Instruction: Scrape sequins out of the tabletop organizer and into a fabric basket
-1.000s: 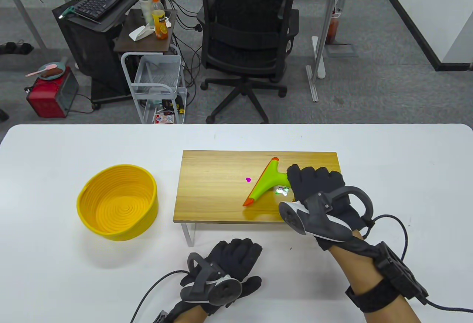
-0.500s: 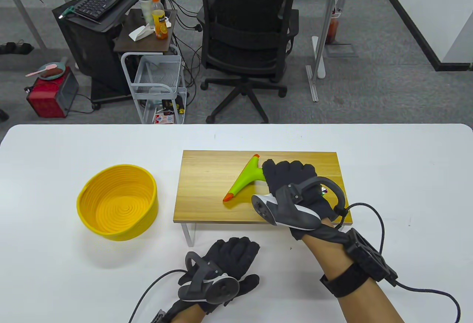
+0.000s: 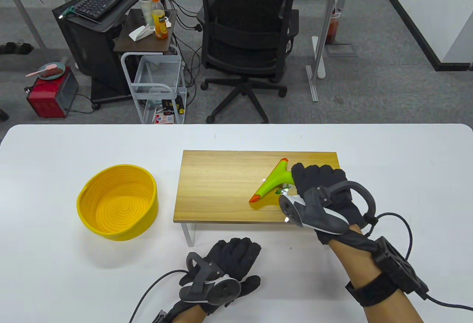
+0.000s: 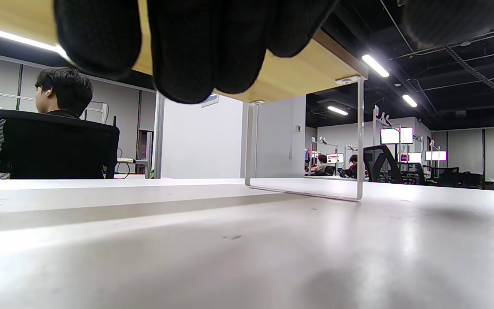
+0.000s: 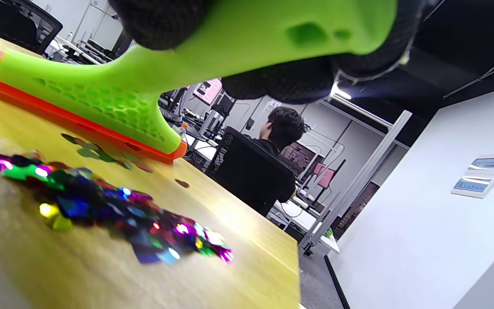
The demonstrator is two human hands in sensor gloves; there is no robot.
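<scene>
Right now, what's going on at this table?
The gloved right hand grips a green squeegee-like scraper with an orange blade, its blade resting on the raised wooden organizer. A small pile of shiny sequins lies beside the blade, on the hand's side. The round yellow fabric basket stands on the white table left of the organizer. The left hand rests on the table.

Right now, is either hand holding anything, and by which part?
The right hand grips the green plastic scraper with an orange blade by its handle. The left hand holds nothing and rests on the white table.
</scene>
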